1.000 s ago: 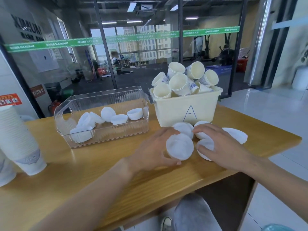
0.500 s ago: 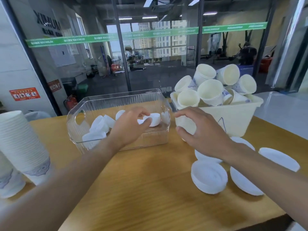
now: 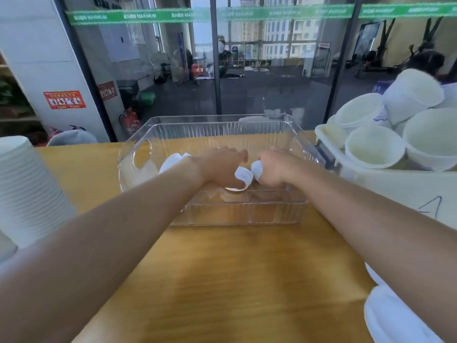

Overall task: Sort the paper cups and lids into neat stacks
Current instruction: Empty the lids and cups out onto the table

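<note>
Both my hands reach into the clear plastic bin (image 3: 247,214) at the middle of the wooden table. My left hand (image 3: 220,167) is closed around a white lid (image 3: 243,177). My right hand (image 3: 277,169) grips another white lid (image 3: 257,169) right beside it. More white lids (image 3: 170,160) lie in the bin behind my left wrist, partly hidden. A tall stack of paper cups (image 3: 27,189) stands at the left edge. A cream bin (image 3: 385,184) at the right is heaped with loose paper cups (image 3: 376,147). White lids (image 3: 390,315) lie on the table under my right forearm.
The wooden table (image 3: 222,280) runs across the view, with bare wood in front of the clear bin. A glass wall (image 3: 247,70) with dark frames stands just behind the table. The cream bin touches the clear bin's right side.
Both hands have gone from above the bins down into the clear bin and closed on lids. My head has moved closer and lower toward the clear bin.
</note>
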Tool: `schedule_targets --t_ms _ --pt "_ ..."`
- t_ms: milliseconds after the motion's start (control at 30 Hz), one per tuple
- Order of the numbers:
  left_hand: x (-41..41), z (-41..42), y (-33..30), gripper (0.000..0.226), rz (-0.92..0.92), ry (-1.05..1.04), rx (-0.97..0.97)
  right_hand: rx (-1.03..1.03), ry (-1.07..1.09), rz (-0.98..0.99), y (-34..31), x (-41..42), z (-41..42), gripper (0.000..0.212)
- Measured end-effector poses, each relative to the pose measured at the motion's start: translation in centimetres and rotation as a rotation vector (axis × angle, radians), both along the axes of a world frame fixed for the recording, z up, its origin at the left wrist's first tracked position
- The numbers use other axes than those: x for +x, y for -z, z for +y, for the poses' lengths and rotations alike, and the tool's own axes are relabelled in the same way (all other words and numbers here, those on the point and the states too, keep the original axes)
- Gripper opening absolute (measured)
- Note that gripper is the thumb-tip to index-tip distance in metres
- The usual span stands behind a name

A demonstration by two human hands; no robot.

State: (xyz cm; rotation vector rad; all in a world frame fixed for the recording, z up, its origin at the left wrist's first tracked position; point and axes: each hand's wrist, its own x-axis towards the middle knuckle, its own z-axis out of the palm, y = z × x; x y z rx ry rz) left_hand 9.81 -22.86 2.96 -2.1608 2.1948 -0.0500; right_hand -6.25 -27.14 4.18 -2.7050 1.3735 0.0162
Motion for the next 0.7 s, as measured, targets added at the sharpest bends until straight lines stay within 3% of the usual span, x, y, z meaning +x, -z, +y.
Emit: schedule_targets --t_ms 67,167,500,700 --pt "0.3 -0.5 0.3 0.073 0.021 -0.022 0.069 -0.005 0.021 0.07 0.5 1.0 -1.1 0.019" --pt "0.8 -0.9 1.2 0.074 0.094 -0.057 0.13 0.015 0.052 0.146 1.1 2.1 -2.6 0.047" --pt "1.7 0.9 1.8 0.083 0.204 -0.063 -0.029 0.098 0.111 0.139 1.3 2.6 -3.2 0.088" --pt "1.7 3.5 0.0 0.067 0.307 -0.048 -0.175 0.039 -0.047 0.007 0.0 -0.8 0.8 0.058"
